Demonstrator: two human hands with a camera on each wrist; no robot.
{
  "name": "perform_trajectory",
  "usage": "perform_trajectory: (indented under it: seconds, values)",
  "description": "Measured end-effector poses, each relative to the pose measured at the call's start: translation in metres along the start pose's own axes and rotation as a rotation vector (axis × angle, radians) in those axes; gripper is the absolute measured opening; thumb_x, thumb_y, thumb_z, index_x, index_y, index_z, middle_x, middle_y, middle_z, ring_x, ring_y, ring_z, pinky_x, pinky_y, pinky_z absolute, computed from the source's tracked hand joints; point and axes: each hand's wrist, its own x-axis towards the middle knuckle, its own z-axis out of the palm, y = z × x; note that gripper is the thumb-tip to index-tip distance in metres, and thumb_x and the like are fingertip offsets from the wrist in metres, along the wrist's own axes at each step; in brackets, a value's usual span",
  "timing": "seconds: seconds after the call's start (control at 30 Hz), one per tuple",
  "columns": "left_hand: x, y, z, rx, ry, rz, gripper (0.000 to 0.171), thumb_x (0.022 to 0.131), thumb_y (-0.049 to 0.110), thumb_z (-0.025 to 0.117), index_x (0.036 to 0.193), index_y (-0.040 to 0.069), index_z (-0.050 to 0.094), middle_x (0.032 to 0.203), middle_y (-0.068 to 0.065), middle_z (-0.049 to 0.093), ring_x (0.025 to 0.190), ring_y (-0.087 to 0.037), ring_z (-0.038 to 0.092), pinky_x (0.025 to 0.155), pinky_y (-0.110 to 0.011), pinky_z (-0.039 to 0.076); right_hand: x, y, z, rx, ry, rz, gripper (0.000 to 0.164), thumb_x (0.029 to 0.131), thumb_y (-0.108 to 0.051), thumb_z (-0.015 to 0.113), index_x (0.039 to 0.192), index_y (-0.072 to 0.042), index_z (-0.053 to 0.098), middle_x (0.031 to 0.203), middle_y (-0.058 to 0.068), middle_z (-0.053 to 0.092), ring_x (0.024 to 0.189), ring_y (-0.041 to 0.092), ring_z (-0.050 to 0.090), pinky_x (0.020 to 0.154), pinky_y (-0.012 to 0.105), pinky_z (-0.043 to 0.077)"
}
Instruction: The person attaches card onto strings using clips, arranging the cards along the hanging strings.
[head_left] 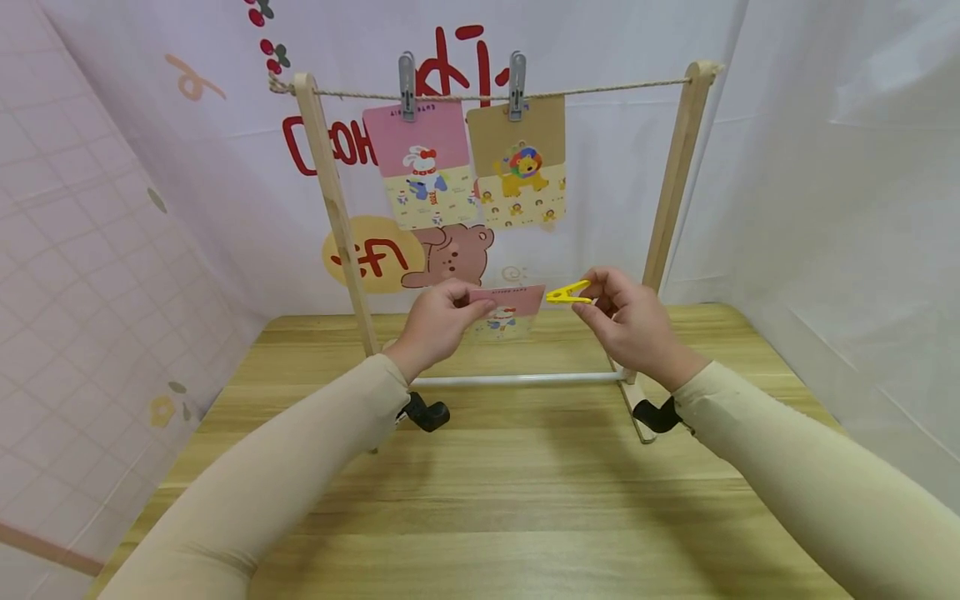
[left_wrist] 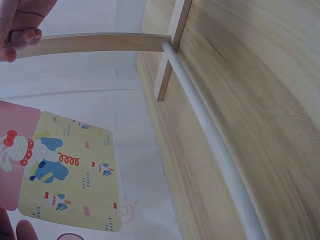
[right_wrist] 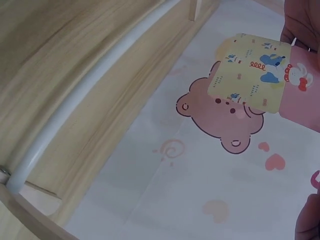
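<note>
In the head view my left hand pinches a pink and cream card printed with a white rabbit, holding it by its left side above the table. My right hand pinches a yellow clothespin by its handles, its tip close to the card's upper right corner. The left wrist view shows the card with fingertips at its edge. In the right wrist view the card appears at upper right, my left fingers beside it; the clothespin is out of that frame.
A twine line runs between two wooden posts. Grey clothespins hold a rabbit card and a lion card on it. A white rod joins the posts low down, over the wooden table.
</note>
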Motion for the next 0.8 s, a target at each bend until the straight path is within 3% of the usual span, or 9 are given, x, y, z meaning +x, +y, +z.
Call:
perform_trajectory:
  seconds: [0.4, 0.8]
  values:
    - [0.011, 0.018, 0.006, 0.015, 0.001, 0.050, 0.025, 0.102, 0.034, 0.072, 0.092, 0.011, 0.075, 0.099, -0.002, 0.065, 0.088, -0.022, 0.054, 0.073, -0.034, 0.045, 0.010, -0.008, -0.015, -0.027, 0.038, -0.036, 0.016, 0.097, 0.003, 0.070, 0.111, 0.003, 0.062, 0.091, 0.011, 0.073, 0.063, 0.007, 0.054, 0.056, 0.016, 0.043]
    - [0.020, 0.033, 0.009, 0.023, 0.030, 0.117, 0.028, 0.101, 0.032, 0.073, 0.089, 0.007, 0.074, 0.088, -0.004, 0.059, 0.077, -0.022, 0.051, 0.067, -0.032, 0.040, 0.016, -0.017, -0.029, -0.030, 0.106, -0.038, 0.019, 0.096, 0.005, 0.070, 0.113, 0.004, 0.062, 0.090, 0.013, 0.074, 0.063, 0.002, 0.054, 0.056, 0.014, 0.041]
